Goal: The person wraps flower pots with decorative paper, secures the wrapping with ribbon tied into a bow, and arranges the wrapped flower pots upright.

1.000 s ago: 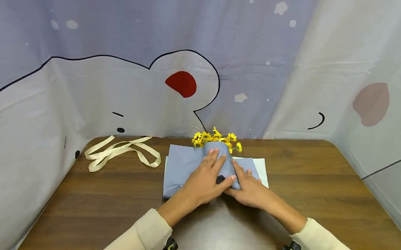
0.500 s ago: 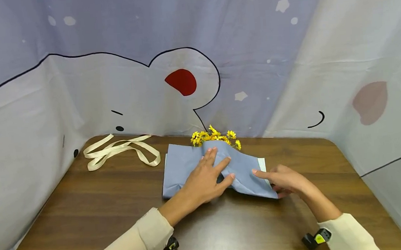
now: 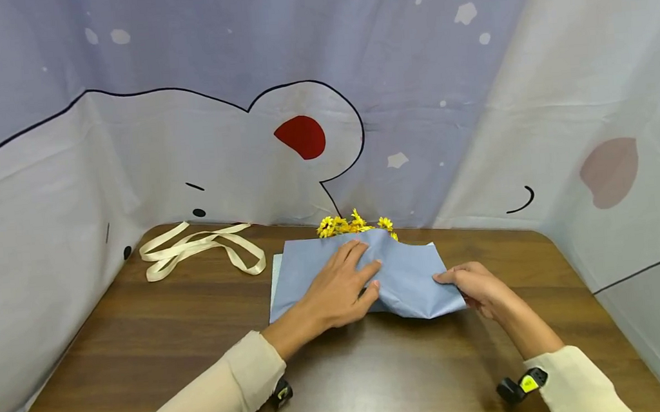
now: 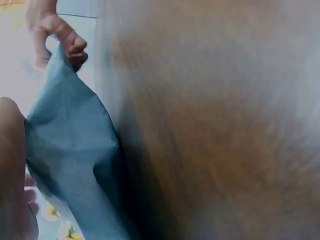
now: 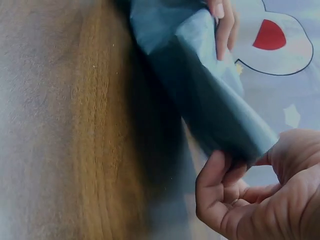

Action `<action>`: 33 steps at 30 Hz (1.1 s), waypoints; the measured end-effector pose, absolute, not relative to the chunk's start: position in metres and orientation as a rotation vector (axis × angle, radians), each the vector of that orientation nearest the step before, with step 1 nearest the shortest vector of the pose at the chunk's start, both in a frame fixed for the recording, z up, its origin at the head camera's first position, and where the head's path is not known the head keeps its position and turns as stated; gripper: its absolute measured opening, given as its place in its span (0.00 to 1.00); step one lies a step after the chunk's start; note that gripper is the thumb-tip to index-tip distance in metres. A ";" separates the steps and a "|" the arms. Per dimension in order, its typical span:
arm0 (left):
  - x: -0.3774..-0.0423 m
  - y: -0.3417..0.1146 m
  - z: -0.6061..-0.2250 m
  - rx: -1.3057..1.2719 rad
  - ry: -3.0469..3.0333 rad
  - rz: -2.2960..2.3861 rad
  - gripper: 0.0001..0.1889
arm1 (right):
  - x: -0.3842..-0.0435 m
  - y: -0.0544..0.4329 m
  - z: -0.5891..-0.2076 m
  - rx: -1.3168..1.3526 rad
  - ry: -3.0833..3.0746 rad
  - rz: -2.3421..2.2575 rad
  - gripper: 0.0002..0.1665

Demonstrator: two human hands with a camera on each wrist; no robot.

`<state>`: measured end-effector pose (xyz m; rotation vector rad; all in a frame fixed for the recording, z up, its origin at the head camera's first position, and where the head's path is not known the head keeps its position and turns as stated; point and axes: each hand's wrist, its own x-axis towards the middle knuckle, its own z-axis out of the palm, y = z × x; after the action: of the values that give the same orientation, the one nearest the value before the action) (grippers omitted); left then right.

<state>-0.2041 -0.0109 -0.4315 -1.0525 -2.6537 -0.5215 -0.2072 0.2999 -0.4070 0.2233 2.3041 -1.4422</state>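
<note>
A sheet of blue-grey wrapping paper (image 3: 411,280) lies on the table, folded over the stems of yellow artificial-looking flowers (image 3: 359,222). Their heads stick out past its far edge. My left hand (image 3: 339,289) rests on the paper with fingers spread. At the right side, my right hand (image 3: 479,288) pinches the paper's corner between thumb and fingers. In the right wrist view that corner, held by the right hand (image 5: 260,195), is lifted off the table. A pale sheet (image 3: 276,276) peeks out beneath the paper on the left. The stems are hidden.
A cream ribbon (image 3: 193,248) lies in loose loops at the table's back left. Behind the wooden table (image 3: 161,348) hangs a printed curtain (image 3: 214,137), which also closes off both sides.
My right hand has left the folded middle, gone right and taken hold of the paper's right part, which now spreads out and covers most of the pale sheet there. My left hand stays put.
</note>
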 end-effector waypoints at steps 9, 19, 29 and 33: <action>-0.209 -0.011 -0.440 -1.145 -2.527 -0.470 0.25 | -0.204 0.300 -0.414 0.208 2.218 -1.491 0.18; -0.203 -0.010 -0.448 -1.107 -2.586 -0.496 0.30 | -0.195 0.274 -0.400 -0.174 3.003 -0.944 0.30; -0.195 -0.016 -0.447 -0.989 -2.739 -0.768 0.49 | -0.206 0.200 -0.406 -0.936 2.810 -0.978 0.33; -0.186 -0.018 -0.446 -0.814 -2.883 -1.030 0.64 | -0.202 0.201 -0.411 -0.830 2.846 -0.931 0.34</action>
<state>-0.1856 -0.0180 -0.4460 -0.8136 -2.8829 -1.0300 -0.2018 0.2009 -0.4114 -0.8298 2.8461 -0.9306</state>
